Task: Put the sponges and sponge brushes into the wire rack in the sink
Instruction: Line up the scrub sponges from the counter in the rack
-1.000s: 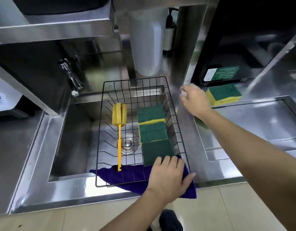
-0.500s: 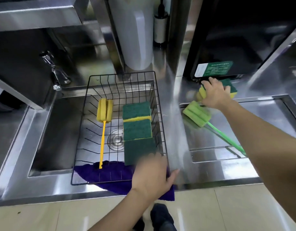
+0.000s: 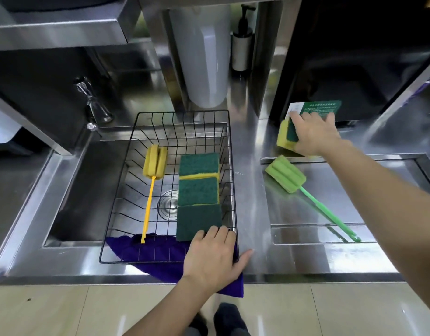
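Note:
A black wire rack [image 3: 136, 151] sits over the sink [image 3: 71, 202]. Inside it lie a yellow sponge brush [image 3: 155, 163] and three green-and-yellow sponges [image 3: 199, 191] in a row. My left hand [image 3: 212, 259] rests on the rack's front right corner, fingers over the rim. On the counter to the right, my right hand [image 3: 314, 134] grips a green-and-yellow sponge [image 3: 285, 134], tilted up on its edge. A green sponge brush [image 3: 286, 174] with a long green handle lies on the steel lid just in front of that hand.
A purple cloth [image 3: 146, 248] lies under the rack's front edge. A tap [image 3: 92, 110] stands at the sink's back left. A grey cylinder [image 3: 201, 57] and a soap pump bottle [image 3: 241, 44] stand behind. A dark appliance with a green label [image 3: 320, 106] stands at the back right.
My right hand reached to the sponge at the back right, closed on it and tipped it up off the counter. My left hand stayed on the rack's corner.

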